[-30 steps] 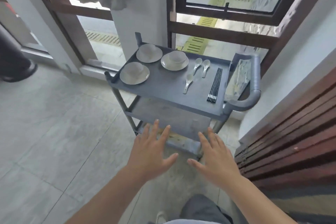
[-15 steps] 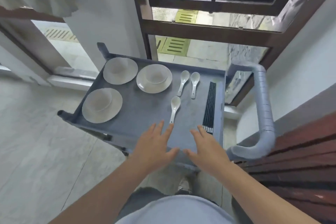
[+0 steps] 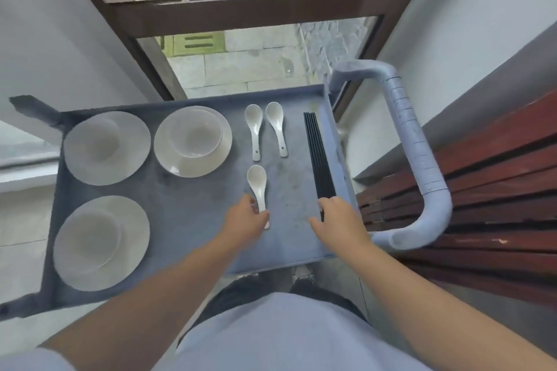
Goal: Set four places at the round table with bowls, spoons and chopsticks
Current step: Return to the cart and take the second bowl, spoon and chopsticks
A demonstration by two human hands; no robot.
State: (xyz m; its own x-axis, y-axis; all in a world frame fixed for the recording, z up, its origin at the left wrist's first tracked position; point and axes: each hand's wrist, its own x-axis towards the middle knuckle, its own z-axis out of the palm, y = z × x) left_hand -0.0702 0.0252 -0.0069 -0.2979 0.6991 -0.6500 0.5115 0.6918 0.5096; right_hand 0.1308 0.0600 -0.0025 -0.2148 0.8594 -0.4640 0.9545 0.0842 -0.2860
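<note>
While the grey service cart (image 3: 193, 220) stood against the window, its top shelf carried three bowls on saucers (image 3: 193, 141) at the left, three white spoons and a bundle of black chopsticks (image 3: 319, 156) at the right. The left hand (image 3: 245, 220) pinched the nearest spoon (image 3: 258, 187) by its handle. The right hand (image 3: 339, 217) had curled fingers on the chopstick ends.

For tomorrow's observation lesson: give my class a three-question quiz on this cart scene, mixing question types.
1. How many spoons lie on the cart top?
2. True or false: the left hand is at the handle of the nearest spoon.
3. The right hand is at the near end of the: A) black chopsticks B) bowl C) cart handle

Key: 1. three; 2. true; 3. A
</note>
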